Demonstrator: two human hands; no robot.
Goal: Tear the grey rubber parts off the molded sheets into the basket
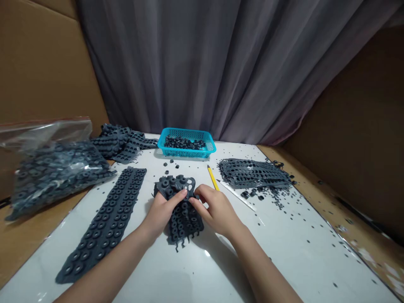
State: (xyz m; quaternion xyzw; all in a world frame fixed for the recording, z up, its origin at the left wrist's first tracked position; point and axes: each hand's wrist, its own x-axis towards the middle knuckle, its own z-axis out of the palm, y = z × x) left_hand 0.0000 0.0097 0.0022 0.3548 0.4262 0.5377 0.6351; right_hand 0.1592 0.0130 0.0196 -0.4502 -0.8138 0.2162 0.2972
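A dark grey rubber sheet with rows of moulded round parts is bent up in front of me, over the white table. My left hand grips its upper left side, the thumb lying across the top. At the sheet's right edge, beside several punched-out holes, my right hand has thumb and forefinger pinched close together. Whether a small part sits between those fingertips is too small to make out. A longer, flat rubber sheet full of ring-shaped parts lies to the left.
A blue basket holding small dark parts stands at the back. A yellow pencil and a white pencil-like stick lie right of my hands. Further right are holed sheets and scattered bits. A plastic bag of parts and piled sheets are left.
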